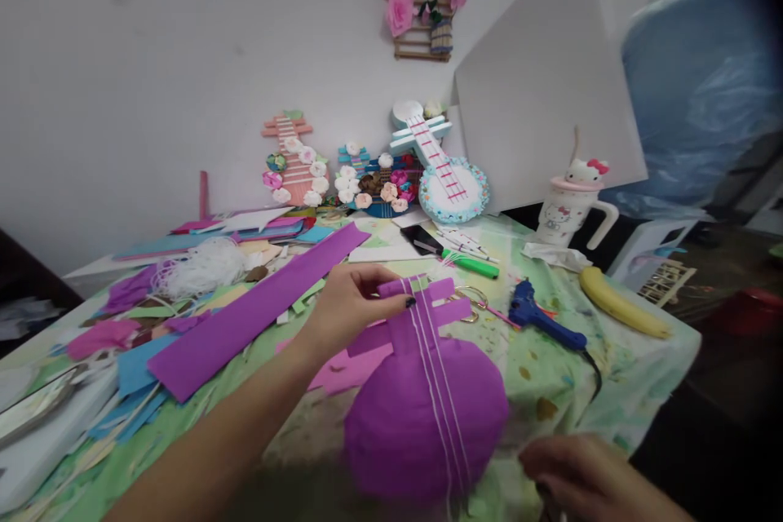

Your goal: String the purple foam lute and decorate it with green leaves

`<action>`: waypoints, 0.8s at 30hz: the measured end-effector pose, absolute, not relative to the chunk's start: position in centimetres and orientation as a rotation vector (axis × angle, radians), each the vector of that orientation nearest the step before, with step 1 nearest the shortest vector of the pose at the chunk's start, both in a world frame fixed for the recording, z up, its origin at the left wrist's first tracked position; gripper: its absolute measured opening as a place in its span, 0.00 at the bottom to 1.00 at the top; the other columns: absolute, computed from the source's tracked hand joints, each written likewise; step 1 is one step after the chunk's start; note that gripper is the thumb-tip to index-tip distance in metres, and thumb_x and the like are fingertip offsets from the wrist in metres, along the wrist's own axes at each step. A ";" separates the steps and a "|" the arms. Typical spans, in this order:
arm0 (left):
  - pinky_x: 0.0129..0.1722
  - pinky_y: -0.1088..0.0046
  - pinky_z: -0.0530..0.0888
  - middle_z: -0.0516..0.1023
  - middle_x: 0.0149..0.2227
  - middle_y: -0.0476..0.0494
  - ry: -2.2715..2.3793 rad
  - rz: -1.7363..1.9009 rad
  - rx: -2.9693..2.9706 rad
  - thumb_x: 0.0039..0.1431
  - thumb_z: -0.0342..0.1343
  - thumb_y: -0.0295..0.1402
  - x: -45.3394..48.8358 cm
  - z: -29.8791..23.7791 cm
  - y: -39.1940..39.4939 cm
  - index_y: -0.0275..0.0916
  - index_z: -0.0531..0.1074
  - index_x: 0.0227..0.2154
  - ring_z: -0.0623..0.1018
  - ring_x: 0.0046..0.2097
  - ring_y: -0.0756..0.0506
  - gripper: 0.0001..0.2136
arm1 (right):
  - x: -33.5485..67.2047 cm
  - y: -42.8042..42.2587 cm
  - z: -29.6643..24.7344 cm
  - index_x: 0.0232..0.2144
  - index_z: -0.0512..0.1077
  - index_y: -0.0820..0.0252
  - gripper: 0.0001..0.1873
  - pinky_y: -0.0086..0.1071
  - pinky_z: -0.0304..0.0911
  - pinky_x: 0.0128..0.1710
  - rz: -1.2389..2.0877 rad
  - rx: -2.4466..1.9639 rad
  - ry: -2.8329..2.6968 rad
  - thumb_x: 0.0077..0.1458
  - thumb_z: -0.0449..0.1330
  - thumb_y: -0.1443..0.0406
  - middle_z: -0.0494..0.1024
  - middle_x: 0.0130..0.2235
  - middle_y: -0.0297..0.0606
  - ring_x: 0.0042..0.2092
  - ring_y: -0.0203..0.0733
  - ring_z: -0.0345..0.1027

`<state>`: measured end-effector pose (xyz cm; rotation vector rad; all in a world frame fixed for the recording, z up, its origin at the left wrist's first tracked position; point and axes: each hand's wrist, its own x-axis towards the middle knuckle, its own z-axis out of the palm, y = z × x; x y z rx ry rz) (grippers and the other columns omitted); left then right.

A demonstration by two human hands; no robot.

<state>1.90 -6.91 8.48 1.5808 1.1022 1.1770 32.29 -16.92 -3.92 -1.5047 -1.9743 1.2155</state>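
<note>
A purple paper lute point(422, 416) with a round body and short pegs stands tilted in front of me. White strings point(435, 367) run down its neck and over the body. My left hand point(358, 302) grips the neck near the top, thumb pressed on the front beside the strings. At the lower right, my right hand point(578, 473) is curled and blurred, apart from the lute's body. Whatever its fingers may hold is hidden. Behind the pegs lies a pair of gold-handled scissors point(474, 298).
A blue glue gun point(544, 318), a banana point(624, 306) and a cup point(566, 208) stand or lie at right. Purple paper point(263, 310) and white yarn point(199, 267) lie at left. Finished paper instruments point(453, 188) lean on the wall. The table's right edge drops off beyond the banana.
</note>
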 end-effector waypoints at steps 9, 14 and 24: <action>0.27 0.81 0.74 0.78 0.25 0.47 1.196 1.256 1.737 0.45 0.61 0.27 4.2 4.8 -13.4 0.35 0.76 0.26 0.77 0.27 0.50 0.03 | 35.1 -6.3 -1.1 0.45 0.72 0.64 0.19 0.40 0.60 0.49 -0.104 -1.983 -1.866 0.50 0.58 0.65 0.76 0.47 0.50 0.49 0.52 0.68; 0.31 0.79 0.75 0.79 0.28 0.47 1.271 1.365 1.894 0.47 0.61 0.28 4.2 4.6 -15.9 0.36 0.76 0.28 0.78 0.30 0.49 0.04 | 35.4 -3.4 -2.6 0.46 0.72 0.67 0.20 0.44 0.60 0.42 -0.172 -2.131 -1.876 0.49 0.59 0.65 0.75 0.44 0.56 0.46 0.60 0.68; 0.33 0.77 0.75 0.80 0.30 0.46 1.331 1.455 2.068 0.47 0.61 0.27 5.6 5.0 -17.3 0.36 0.77 0.29 0.78 0.31 0.50 0.05 | 37.4 -3.7 -1.6 0.40 0.71 0.69 0.17 0.37 0.61 0.40 -0.218 -1.990 -1.886 0.51 0.57 0.62 0.73 0.39 0.52 0.42 0.51 0.67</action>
